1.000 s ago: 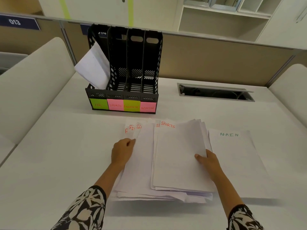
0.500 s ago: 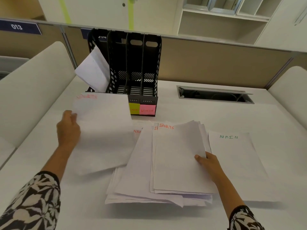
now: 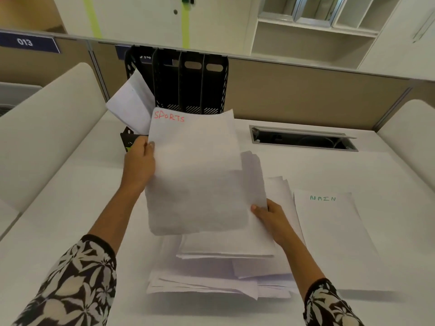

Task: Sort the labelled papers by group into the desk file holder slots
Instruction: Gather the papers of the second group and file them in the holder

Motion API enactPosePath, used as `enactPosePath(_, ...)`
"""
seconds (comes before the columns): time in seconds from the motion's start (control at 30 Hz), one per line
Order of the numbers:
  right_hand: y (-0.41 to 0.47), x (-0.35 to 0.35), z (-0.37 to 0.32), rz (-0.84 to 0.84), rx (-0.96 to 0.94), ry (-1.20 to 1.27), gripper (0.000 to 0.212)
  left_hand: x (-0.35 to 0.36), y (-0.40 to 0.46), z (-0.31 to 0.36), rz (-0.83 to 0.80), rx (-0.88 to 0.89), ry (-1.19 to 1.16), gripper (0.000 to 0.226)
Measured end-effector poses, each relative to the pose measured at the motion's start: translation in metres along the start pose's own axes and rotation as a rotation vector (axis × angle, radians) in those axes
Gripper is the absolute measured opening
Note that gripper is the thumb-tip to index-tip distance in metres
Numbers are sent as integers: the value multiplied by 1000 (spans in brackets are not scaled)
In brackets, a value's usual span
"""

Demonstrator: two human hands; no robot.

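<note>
**SPORTS sheet held up in front of the file holder**

We start with the white desk (image 3: 70,208), which fills most of the view, backed by a tan partition (image 3: 306,90) with a cable slot (image 3: 303,138) cut into the desktop on the right. At the far edge of the desk stands our black file holder (image 3: 188,85), its upright dividers facing us; a loose white sheet (image 3: 131,107) leans out of its leftmost slot. The lower front of the holder is hidden behind the paper we hold.

Below centre lies the untidy paper pile (image 3: 211,274), many sheets fanned out of line. Just beside it on the right, flat on the desk, sits the ADMIN sheet (image 3: 329,231), its green label near the top.

The SPORTS sheet (image 3: 195,172) is raised off the pile, red label at the upper left corner, between us and the holder. Our left hand (image 3: 138,165) pinches its left edge, thumb on the front face. Our right hand (image 3: 270,217) grips the right edge of the top sheets of the pile, thumb on top. The two hands are well apart. Floral sleeves show at both lower corners.
</note>
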State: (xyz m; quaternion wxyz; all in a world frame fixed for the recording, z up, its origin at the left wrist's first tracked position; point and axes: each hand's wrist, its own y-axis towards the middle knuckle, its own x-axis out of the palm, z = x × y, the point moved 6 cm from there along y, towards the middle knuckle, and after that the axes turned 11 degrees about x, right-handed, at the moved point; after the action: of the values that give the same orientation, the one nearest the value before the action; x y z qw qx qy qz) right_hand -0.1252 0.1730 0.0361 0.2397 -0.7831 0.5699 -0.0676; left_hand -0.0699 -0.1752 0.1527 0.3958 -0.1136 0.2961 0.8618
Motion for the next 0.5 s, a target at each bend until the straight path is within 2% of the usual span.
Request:
enactPosePath(0.1, -1, 14, -5, -40, -11, 23, 30, 9, 3, 15, -53, 24, 36, 18)
enactPosePath(0.2, -4, 22, -13, -116, -20, 65, 18, 27, -12, 18, -112, 48, 104, 14)
enactPosePath(0.3, -5, 26, -20, -200, -8, 152, 61, 45, -34, 13, -95, 85, 148, 10)
enactPosePath(0.33, -6, 26, -21, -200, 0, 164, 63, 49, -40, 8, -90, 78, 137, 11)
enactPosePath(0.37, -3, 26, -20, -216, 16, 160, 55, 53, -45, 2, -94, 41, 85, 13)
enactPosePath(0.43, -1, 29, -20, -236, 57, 164, 25, 59, -51, -12, -119, -63, -42, 17)
enactPosePath(0.5, 3, 29, -14, -228, 119, 197, 23, 59, -54, -24, -111, -156, -100, 29)
